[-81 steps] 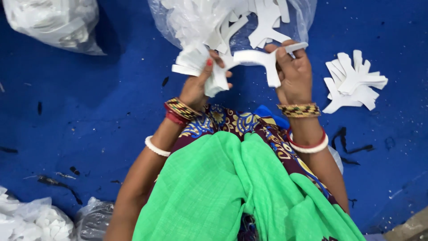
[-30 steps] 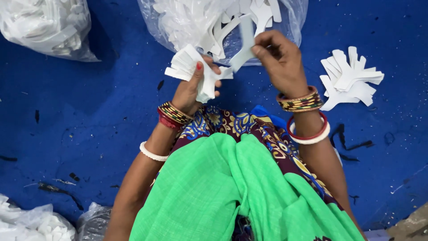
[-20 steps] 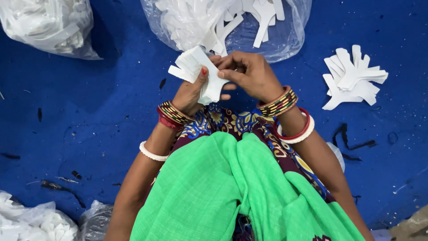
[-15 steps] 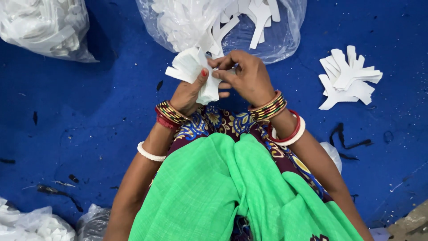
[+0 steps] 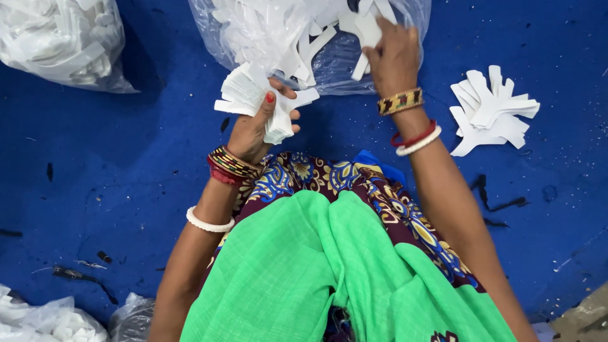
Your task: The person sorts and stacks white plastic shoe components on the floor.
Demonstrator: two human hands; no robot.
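My left hand (image 5: 256,123) grips a stack of flat white cut-out pieces (image 5: 247,95), held up in front of my lap. My right hand (image 5: 392,54) reaches forward into an open clear plastic bag (image 5: 329,69) full of the same white pieces, its fingers closing on one white strip (image 5: 364,28) at the bag's mouth. Both wrists wear bangles. A green cloth (image 5: 329,272) and a patterned garment cover my lap below.
A fanned pile of white pieces (image 5: 491,111) lies on the blue floor (image 5: 126,164) at the right. Another clear bag of white pieces (image 5: 57,38) sits at top left. More bags (image 5: 50,320) lie at bottom left. Dark scraps dot the floor.
My right hand has left the stack in my left hand and reached forward into the bag, taking hold of another white strip. The left hand stays put with its stack.
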